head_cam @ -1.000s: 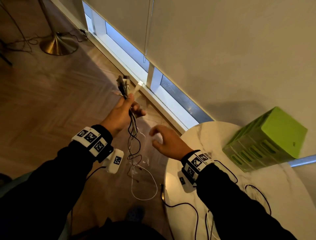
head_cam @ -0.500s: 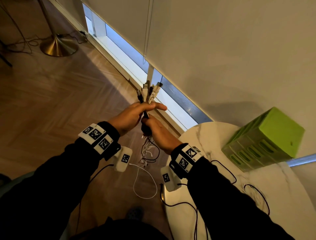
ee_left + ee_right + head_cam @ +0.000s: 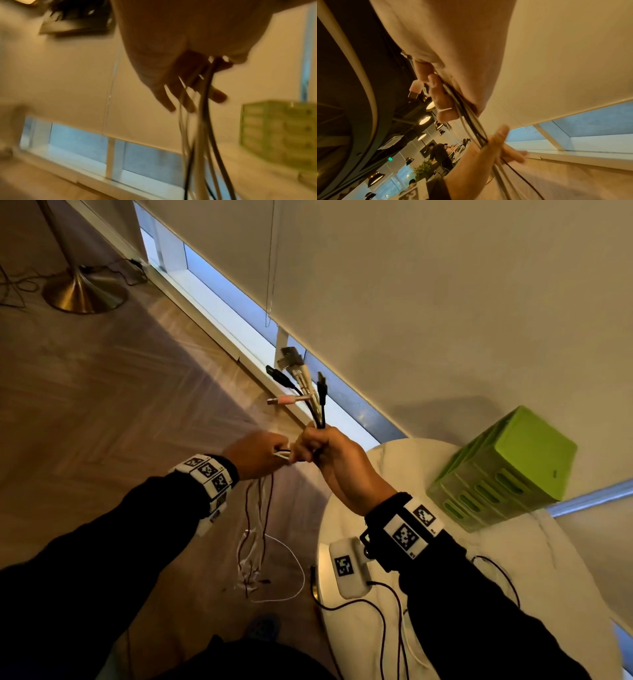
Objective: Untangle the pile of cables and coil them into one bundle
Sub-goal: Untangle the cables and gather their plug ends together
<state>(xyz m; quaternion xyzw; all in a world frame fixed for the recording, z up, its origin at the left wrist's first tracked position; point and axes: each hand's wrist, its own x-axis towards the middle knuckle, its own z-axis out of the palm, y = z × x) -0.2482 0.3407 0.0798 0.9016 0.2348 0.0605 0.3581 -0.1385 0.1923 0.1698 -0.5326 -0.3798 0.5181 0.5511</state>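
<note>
— Fingers (image 3: pixel 310 445) of the right hand (image 3: pixel 329 455) now clamp the cables (image 3: pixel 317 409) below the fanned plugs; the left hand (image 3: pixel 255 453) has handed over and pinches the strands beside it.
— Left wrist?
— Blurred; strands run through loosely curled fingers (image 3: pixel 180 93).
— Right wrist?
— Fist round cables (image 3: pixel 465 111). Ends gathered; coiling comes next, I'd judge.

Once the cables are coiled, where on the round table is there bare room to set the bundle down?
The bare patch on the marble table lies in front of the green box, toward its right edge. Nearer the right hand, black wires cross the top, so that side is crowded. The table's far-right edge is out of view.
</note>
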